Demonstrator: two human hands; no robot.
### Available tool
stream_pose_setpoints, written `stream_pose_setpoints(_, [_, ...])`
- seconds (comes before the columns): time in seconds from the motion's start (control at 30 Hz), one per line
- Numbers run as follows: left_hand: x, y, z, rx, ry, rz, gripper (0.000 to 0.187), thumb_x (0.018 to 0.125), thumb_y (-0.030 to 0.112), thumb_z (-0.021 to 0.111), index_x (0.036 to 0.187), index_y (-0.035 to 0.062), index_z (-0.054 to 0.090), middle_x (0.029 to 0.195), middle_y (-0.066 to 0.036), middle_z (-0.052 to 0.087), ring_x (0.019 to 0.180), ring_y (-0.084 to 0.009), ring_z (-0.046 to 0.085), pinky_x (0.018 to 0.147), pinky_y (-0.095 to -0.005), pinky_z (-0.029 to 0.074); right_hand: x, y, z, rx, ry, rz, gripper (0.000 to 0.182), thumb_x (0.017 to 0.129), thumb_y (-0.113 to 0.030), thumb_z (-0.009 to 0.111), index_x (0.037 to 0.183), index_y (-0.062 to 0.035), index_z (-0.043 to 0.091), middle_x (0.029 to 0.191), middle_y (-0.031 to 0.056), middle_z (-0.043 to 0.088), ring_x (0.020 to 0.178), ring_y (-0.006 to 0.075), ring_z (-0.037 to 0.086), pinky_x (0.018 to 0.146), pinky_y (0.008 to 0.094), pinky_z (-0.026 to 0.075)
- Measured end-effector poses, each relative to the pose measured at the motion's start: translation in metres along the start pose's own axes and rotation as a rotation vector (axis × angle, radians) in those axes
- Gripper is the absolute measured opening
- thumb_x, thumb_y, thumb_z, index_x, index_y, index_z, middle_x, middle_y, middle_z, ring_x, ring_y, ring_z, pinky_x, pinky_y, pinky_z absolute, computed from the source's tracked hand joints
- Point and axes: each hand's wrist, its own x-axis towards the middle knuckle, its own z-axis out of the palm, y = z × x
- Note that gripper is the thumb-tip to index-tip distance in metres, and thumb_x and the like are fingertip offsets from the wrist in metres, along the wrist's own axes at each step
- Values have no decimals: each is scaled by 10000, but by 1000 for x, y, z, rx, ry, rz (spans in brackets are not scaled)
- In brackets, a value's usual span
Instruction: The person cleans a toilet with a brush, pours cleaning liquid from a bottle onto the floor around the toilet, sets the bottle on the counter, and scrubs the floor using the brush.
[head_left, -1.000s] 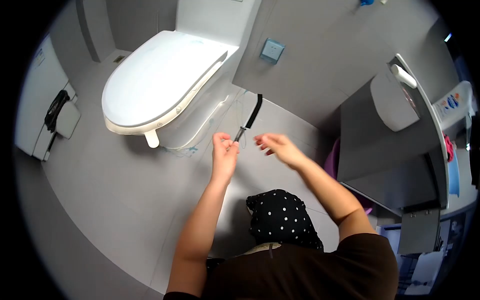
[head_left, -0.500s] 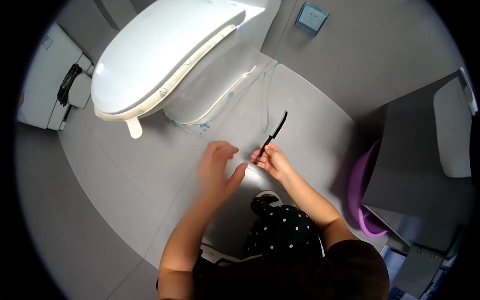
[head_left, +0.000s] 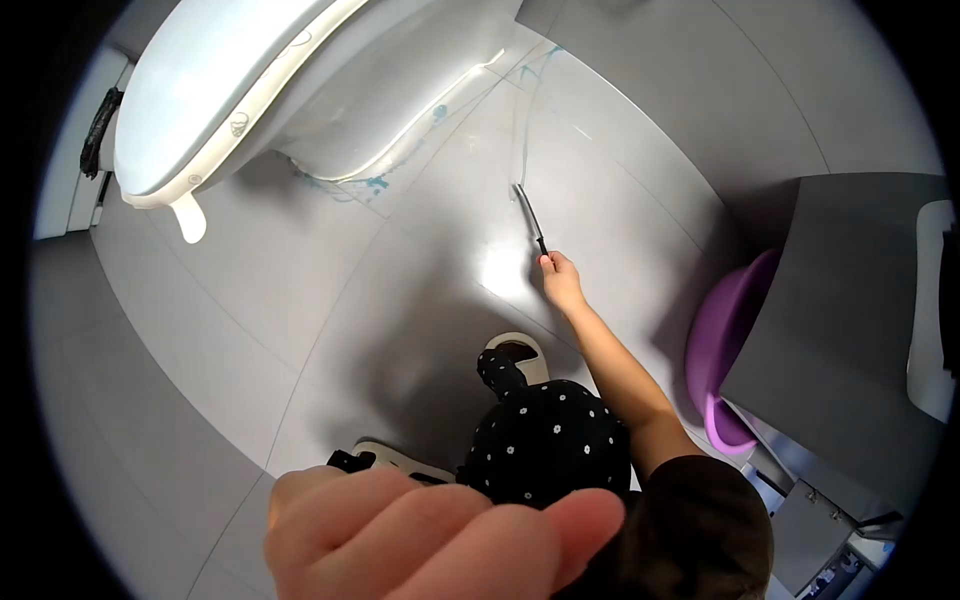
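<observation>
My right hand [head_left: 563, 280] grips the dark handle of a slim knife-like tool [head_left: 531, 219] over the grey floor tiles. Its narrow blade points away from me, the tip close to a faint bluish streak on the floor [head_left: 524, 150]. My left hand [head_left: 430, 535] is raised very near the camera, large at the bottom of the view. Its fingers are curled in and the thumb lies to the right. I see nothing in it, though the palm side is hidden.
A white toilet [head_left: 330, 130] stands at upper left, with blue smears [head_left: 375, 186] along its base. At right, a purple basin [head_left: 705, 340] sits partly under a grey cabinet [head_left: 830, 300]. My slippered foot [head_left: 530, 355] is below the right hand.
My left hand has come up from above the floor toward the camera, its fingers now curled. The tool in my right hand has swung so its tip points left of before. The view has shifted.
</observation>
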Motion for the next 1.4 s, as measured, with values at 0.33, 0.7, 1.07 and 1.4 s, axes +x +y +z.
stream_pose_setpoints(0.33, [17, 3, -2, 141, -117, 15, 417, 738, 136, 542, 1089, -74, 463, 1048, -124, 499, 834, -158, 537, 749, -248, 536, 17, -42, -5, -558, -58, -98, 373, 978, -295, 343, 911, 28, 518, 804, 288, 623, 797, 472, 603, 726, 546, 471])
stream_pose_setpoints(0.7, [19, 19, 9, 186, -48, 37, 365, 757, 26, 529, 1104, -62, 453, 980, -123, 548, 782, -139, 561, 697, -228, 547, 9, -30, 14, -575, -107, -64, 367, 967, -303, 350, 959, 9, 543, 858, 291, 628, 826, 462, 610, 762, 546, 473])
stream_pose_setpoints(1.07, [73, 21, -36, 657, -966, 69, 194, 705, 18, 634, 873, -55, 571, 812, -35, 571, 731, -115, 519, 627, -188, 468, 86, -37, -18, -396, 207, 117, 409, 952, -271, 339, 902, 31, 611, 939, 291, 622, 930, 446, 595, 814, 506, 477])
stream_pose_setpoints(1.4, [24, 47, 50, 140, 177, -99, 410, 665, -131, 484, 1051, -3, 432, 913, -78, 512, 669, -136, 481, 728, -202, 524, 108, -58, -7, -324, 224, 152, 410, 944, -258, 328, 897, 38, 608, 937, 310, 616, 931, 445, 599, 845, 505, 470])
